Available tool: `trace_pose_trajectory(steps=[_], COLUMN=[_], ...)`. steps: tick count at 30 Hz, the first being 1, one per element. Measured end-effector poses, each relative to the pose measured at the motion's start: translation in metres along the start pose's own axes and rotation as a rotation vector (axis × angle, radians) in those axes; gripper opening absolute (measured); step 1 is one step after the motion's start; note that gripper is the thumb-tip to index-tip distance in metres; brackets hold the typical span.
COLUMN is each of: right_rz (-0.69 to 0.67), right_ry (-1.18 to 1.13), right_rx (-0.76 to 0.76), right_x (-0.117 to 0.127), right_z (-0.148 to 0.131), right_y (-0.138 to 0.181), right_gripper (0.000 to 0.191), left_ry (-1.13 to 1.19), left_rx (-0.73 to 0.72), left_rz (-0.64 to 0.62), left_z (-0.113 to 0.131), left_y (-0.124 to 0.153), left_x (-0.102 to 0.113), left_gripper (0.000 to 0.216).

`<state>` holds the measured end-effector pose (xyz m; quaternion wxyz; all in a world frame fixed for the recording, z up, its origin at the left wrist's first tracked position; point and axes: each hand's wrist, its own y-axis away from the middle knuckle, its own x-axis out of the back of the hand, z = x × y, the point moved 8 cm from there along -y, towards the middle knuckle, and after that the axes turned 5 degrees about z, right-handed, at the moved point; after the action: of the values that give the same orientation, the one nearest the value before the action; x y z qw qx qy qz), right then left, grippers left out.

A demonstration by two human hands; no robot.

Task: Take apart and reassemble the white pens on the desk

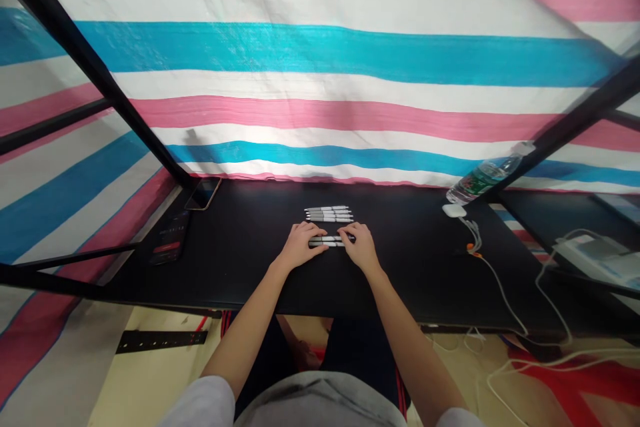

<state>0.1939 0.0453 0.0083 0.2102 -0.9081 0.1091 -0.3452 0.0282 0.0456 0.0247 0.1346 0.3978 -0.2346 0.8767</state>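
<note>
Striped tarpaulin [320, 53] in pink, white and blue walls off the space, hung over black metal frame tubes [90, 60] that cross the upper left and right of the frame. Below it a black desk [240, 267] runs across the middle, and a black power strip [160, 341] lies on the floor at lower left, with white cables [545, 363] trailing across the floor at lower right. Another white power strip [595, 257] sits off to the right, beyond the desk's edge. Toward the right of the desk, a clear water bottle [487, 173] with a green label lies tilted near a white charger [454, 210]. At the desk's far left corner is a smartphone [203, 193], with a dark printed box [170, 237] nearer the left edge. Grey sleeves [200, 403] lead to two bare forearms reaching forward to the middle of the desk. Left hand [300, 245] and right hand [361, 247] lie palm down, close together, their fingers extended over a small bundle of white pens [327, 241] lying crosswise, which shows in the narrow gap between them. Whether either hand actually grips those pens cannot be told. Just beyond the fingertips, a neat row of white pens [329, 213] with dark clips lies side by side, untouched.
</note>
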Motion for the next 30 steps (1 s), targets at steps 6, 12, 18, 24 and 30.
trace_pose_trajectory(steps=[6, 12, 18, 24, 30], right_rz=[0.105, 0.132, 0.118, 0.111, 0.116], right_ry=[-0.086, -0.041, -0.052, -0.03, -0.02], right_rx=[-0.103, -0.231, -0.163, -0.083, -0.082], right_x=[0.01, 0.012, 0.011, 0.007, 0.003], right_z=[0.008, 0.034, 0.042, 0.04, 0.039], right_y=[-0.002, -0.022, -0.041, -0.037, -0.037], right_gripper=[0.021, 0.012, 0.032, 0.028, 0.022], left_ry=[0.213, 0.284, 0.128, 0.015, -0.026], left_rx=[0.135, 0.315, 0.314, 0.231, 0.221], left_rz=[0.207, 0.235, 0.228, 0.251, 0.288], left_z=[-0.014, -0.044, -0.06, -0.052, -0.048], left_y=[-0.003, -0.016, -0.033, -0.03, -0.029], left_x=[0.013, 0.015, 0.027, 0.02, 0.015], left_gripper=[0.022, 0.017, 0.035, 0.021, 0.01])
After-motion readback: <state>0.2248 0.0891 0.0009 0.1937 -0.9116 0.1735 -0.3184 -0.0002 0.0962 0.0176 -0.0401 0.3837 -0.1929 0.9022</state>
